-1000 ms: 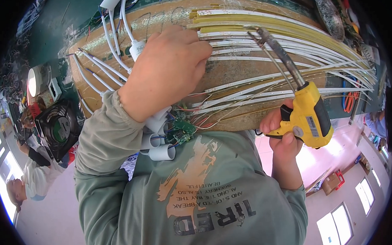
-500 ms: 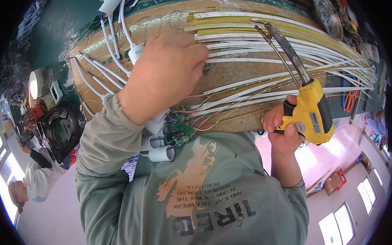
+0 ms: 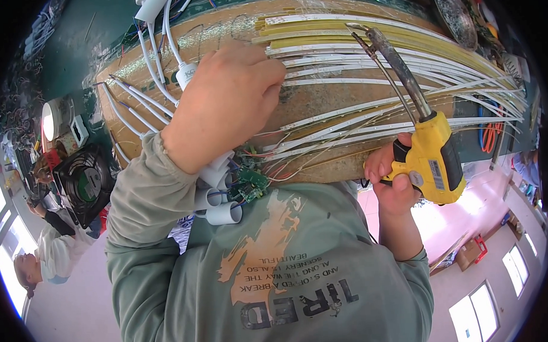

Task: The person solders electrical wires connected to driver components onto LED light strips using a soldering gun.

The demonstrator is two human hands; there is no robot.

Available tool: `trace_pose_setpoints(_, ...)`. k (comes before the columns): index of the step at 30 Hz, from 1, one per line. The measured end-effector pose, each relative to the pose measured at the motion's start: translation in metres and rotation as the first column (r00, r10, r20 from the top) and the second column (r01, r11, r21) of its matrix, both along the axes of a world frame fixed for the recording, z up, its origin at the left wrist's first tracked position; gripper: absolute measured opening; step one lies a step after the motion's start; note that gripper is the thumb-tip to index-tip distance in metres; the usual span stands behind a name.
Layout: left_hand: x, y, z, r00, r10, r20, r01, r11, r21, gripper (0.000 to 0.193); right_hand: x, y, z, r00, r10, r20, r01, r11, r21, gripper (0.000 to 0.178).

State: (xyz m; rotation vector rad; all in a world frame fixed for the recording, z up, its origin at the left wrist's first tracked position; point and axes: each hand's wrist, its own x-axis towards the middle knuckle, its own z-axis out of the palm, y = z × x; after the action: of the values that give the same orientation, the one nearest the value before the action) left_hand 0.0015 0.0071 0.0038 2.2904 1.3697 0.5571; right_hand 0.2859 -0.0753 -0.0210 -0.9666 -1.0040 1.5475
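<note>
My left hand (image 3: 226,106) is bent over the wooden board, fingers curled together near the left ends of white and yellowish LED strips (image 3: 317,19). Whatever its fingertips pinch is hidden beneath the hand. A yellow-and-black soldering gun (image 3: 433,156) is gripped in my right hand (image 3: 392,176), its dark barrel and thin feed tube pointing up and left over the strips. Below my left wrist are small green circuit boards (image 3: 250,179) with thin wires and white plastic tubes (image 3: 224,214). White cables (image 3: 149,102) fan out left of the hand.
The wooden board (image 3: 328,170) lies on a green table. At left are a black fan (image 3: 84,183) and a round white container (image 3: 52,118). Orange-handled pliers (image 3: 491,136) lie at the right. Another person (image 3: 56,251) is at the far left.
My left hand has shifted slightly left, fingers still curled. The soldering gun has moved a little left too, still in my right hand.
</note>
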Motion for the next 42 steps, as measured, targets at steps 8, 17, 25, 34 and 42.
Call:
trace_pose_setpoints(8,0.000,0.000,0.003,1.000,0.010,-0.014,-0.010,1.000,-0.006,0.005,0.000,-0.002,-0.002,1.000,-0.003,-0.005,0.003,1.000,0.015,0.068)
trace_pose_setpoints(17,-0.017,-0.009,0.016,0.994,0.044,-0.097,-0.046,0.999,-0.022,0.012,0.001,-0.002,-0.003,0.999,-0.017,-0.038,0.018,1.000,0.024,0.067)
trace_pose_setpoints(25,-0.020,-0.028,0.030,0.958,-0.286,0.021,0.278,0.910,-0.307,0.012,0.001,-0.004,-0.003,0.999,-0.031,-0.037,0.032,0.999,0.022,0.067)
trace_pose_setpoints(34,-0.016,0.003,0.027,0.997,0.014,-0.082,-0.024,0.991,-0.130,0.018,0.002,-0.003,-0.003,0.999,-0.011,-0.032,0.013,0.999,0.042,0.066)
trace_pose_setpoints(42,-0.011,0.022,0.014,0.984,0.166,-0.069,-0.169,0.985,-0.045,0.021,0.001,-0.003,-0.004,0.998,0.002,-0.064,-0.001,1.000,0.015,0.065)
